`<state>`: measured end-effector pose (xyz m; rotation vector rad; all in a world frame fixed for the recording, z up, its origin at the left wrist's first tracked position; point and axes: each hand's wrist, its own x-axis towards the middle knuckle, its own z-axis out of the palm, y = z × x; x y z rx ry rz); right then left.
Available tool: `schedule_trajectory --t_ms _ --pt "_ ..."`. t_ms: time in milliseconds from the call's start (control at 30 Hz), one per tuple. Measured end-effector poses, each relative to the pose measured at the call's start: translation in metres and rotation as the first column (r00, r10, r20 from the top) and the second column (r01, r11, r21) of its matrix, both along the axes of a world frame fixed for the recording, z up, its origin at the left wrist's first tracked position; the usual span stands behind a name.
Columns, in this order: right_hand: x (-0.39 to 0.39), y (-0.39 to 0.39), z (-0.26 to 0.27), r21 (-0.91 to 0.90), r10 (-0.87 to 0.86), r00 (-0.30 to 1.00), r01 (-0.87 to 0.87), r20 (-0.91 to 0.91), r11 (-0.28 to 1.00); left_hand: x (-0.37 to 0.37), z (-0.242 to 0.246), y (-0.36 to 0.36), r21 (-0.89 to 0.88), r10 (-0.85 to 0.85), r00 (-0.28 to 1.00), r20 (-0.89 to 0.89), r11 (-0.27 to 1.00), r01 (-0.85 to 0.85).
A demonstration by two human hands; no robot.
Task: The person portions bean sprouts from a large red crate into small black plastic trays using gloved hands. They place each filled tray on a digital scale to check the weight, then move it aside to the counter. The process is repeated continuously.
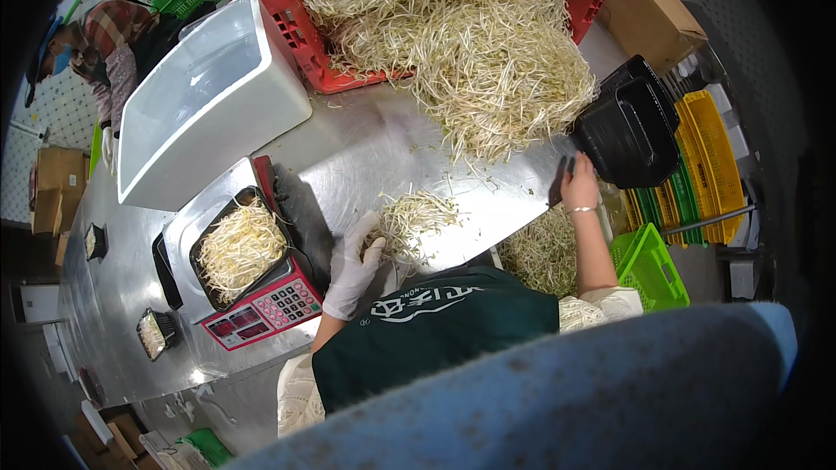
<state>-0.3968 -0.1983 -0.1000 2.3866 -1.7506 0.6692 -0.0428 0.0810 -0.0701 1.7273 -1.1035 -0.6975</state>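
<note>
My left hand (356, 264), in a white glove, rests at the left edge of a small heap of bean sprouts (418, 219) on the steel table. Its thumb and fingers are apart, with no clear grip on the sprouts. Bare and wearing a bracelet, my right hand (580, 186) reaches beside a stack of black plastic trays (627, 134) at the table's right edge; its fingers hold nothing visible. A black tray of sprouts (241, 251) sits on a red digital scale (287, 307) to the left. Beyond my hands, a large sprout mound (503, 72) spills from a red plastic crate (326, 72).
A white foam box (215, 117) stands behind the scale. Two small filled trays (153, 336) lie farther left. More sprouts (539, 251) are below the table edge, near a lime-green basket (650, 267). A masked co-worker (108, 46) is at far left.
</note>
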Motion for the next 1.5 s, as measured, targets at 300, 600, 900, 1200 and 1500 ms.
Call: schedule_trajectory --t_ms 300,600,900,1200,1500 --pt "0.013 -0.015 -0.014 0.393 0.187 0.95 -0.277 0.251 0.877 0.0 0.016 0.009 0.192 0.198 0.98 0.031 0.961 -0.201" --pt "0.167 0.095 0.022 0.52 0.59 0.606 -0.785 0.533 0.337 -0.002 0.052 0.012 0.634 -0.313 0.924 0.219 0.766 0.109" --pt "0.195 0.089 0.016 0.539 0.852 0.495 -0.771 0.173 0.339 -0.001 0.006 -0.027 0.206 -0.214 0.882 0.419 0.969 0.138" --pt "0.194 0.066 0.073 0.427 0.584 0.533 -0.844 0.612 0.324 -0.006 0.049 -0.031 -0.125 0.037 0.974 0.223 0.992 -0.009" --pt "0.166 0.043 0.011 0.347 0.586 0.728 -0.685 0.356 0.64 0.017 0.022 0.003 0.092 0.266 0.961 0.074 0.958 -0.273"
